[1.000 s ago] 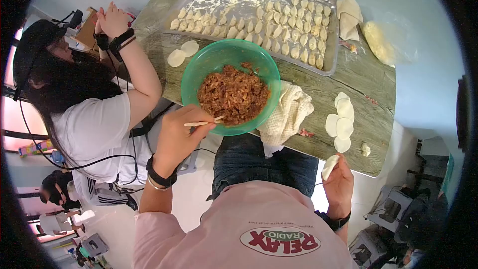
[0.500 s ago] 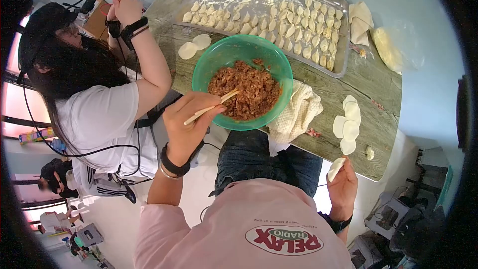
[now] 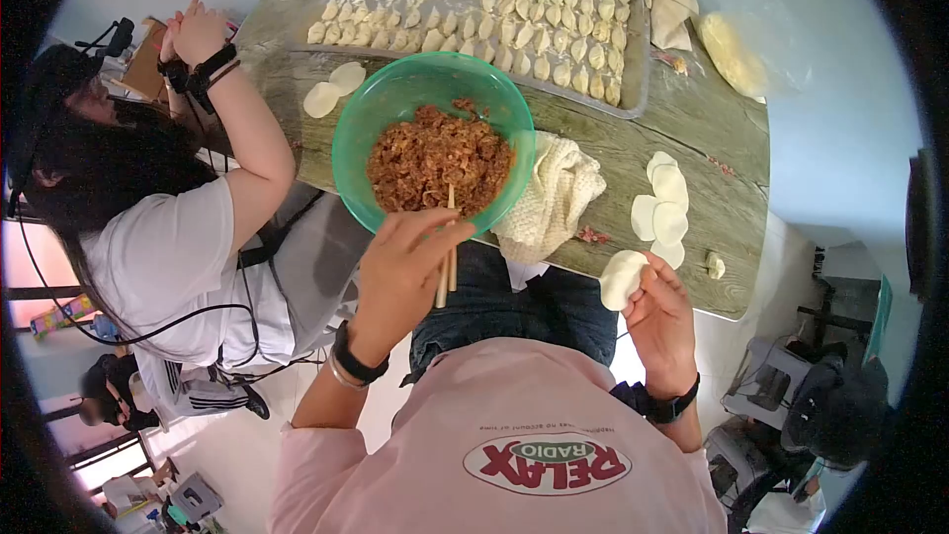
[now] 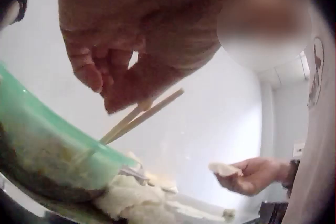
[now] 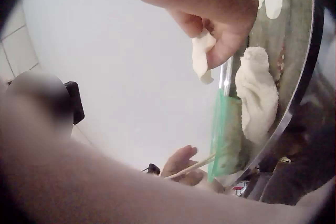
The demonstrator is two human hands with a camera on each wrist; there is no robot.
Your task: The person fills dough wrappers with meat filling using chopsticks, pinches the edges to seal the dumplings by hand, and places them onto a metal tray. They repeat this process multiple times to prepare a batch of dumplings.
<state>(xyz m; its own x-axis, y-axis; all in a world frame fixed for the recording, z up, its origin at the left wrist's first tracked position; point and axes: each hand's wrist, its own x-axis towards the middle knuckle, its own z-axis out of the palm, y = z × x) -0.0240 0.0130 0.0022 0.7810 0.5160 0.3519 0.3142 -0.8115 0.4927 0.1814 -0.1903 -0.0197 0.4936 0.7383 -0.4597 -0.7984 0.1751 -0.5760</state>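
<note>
My left hand holds a pair of wooden chopsticks over the near rim of a green bowl. Their tips reach the brown minced filling inside; in the left wrist view the chopsticks slant down to the bowl's rim. Off the table's near edge, my right hand pinches a pale round dumpling wrapper by its side between thumb and fingers. From the right wrist, this wrapper hangs folded and limp from the fingertips.
A metal tray with rows of dumplings lies at the back. Loose wrappers overlap on the right, beside a dough scrap. A knitted cloth adjoins the bowl. Another person sits at the left, forearms raised.
My left hand has turned the chopsticks from slanting to nearly straight in the head view, tips at the filling. My right hand has brought the wrapper up and left, towards the bowl.
</note>
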